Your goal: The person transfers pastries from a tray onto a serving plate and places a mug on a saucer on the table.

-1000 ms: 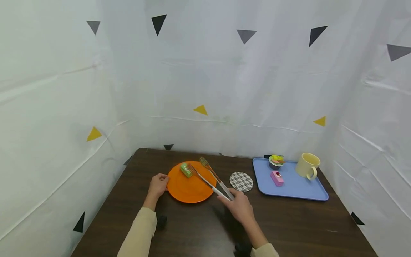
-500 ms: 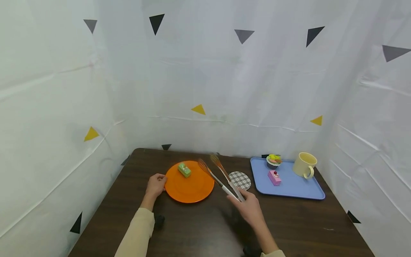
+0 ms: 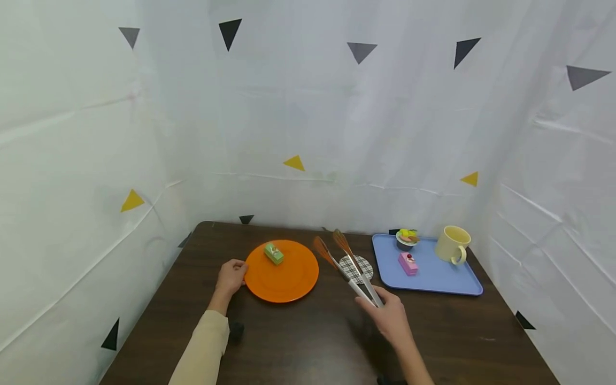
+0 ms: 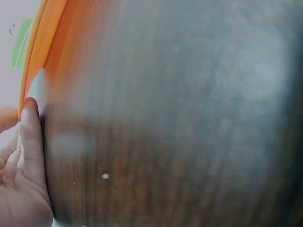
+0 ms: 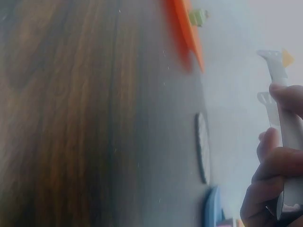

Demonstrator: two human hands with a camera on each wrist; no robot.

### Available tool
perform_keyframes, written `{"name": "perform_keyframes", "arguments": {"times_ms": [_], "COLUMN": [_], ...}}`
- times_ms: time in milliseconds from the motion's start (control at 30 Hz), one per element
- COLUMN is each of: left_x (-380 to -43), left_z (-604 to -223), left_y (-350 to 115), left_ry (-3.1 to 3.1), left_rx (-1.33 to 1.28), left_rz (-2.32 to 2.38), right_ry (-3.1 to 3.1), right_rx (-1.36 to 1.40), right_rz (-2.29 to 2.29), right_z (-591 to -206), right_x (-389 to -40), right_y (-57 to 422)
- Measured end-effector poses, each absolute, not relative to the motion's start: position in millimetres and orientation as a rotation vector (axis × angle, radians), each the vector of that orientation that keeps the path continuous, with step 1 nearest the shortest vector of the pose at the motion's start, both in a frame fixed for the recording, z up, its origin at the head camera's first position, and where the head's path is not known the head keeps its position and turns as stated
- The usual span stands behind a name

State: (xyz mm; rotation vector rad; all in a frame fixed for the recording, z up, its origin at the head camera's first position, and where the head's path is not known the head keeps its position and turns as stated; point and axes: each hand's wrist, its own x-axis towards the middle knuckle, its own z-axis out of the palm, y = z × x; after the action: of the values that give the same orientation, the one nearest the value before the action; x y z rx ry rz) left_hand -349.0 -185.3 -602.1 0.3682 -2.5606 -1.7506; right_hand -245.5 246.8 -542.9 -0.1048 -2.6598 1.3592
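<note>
My left hand [image 3: 231,277] pinches the left rim of an orange plate [image 3: 284,283]; in the left wrist view the thumb lies above the rim and a finger [image 4: 31,137] beneath it. A green toy cake slice [image 3: 274,253] sits on the plate's upper left part. My right hand [image 3: 387,314] grips a pair of tongs [image 3: 362,287] by the handles. Their brown tips stand apart with nothing between them, overlapping the round checked coaster [image 3: 367,269] in the head view. In the right wrist view fingers [image 5: 279,163] curl round the tongs' pale handle.
At the right a blue tray [image 3: 433,283] holds a pink toy cake slice [image 3: 408,264], a small cup of toy fruit [image 3: 407,240] and a yellow mug [image 3: 452,244]. White sheeting [image 3: 308,117] with triangles surrounds the dark wooden table [image 3: 298,342].
My right hand has carried the tongs rightward, from over the plate to over the coaster. The green cake slice has stayed on the plate, and my left hand still holds the rim.
</note>
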Motion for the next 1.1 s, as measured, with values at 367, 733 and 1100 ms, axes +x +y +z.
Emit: {"name": "perform_keyframes", "arguments": {"times_ms": [367,733,1100], "left_x": [-349,-350,-349], "left_z": [-604,-599,-596], "left_y": [-184,-185,-184], "left_ry": [-2.567,-2.568,-2.581], "left_rx": [0.393,0.419,0.405], "left_rz": [-1.748,-1.756,-1.757], "right_ry": [-2.64,-2.674,-2.684], "right_rx": [-0.229,-0.344,-0.489], "right_rz": [1.303,1.232,1.196], "right_z": [-546,-543,-551], "right_x": [-229,-216,-202], "right_y": [285,323,356]}}
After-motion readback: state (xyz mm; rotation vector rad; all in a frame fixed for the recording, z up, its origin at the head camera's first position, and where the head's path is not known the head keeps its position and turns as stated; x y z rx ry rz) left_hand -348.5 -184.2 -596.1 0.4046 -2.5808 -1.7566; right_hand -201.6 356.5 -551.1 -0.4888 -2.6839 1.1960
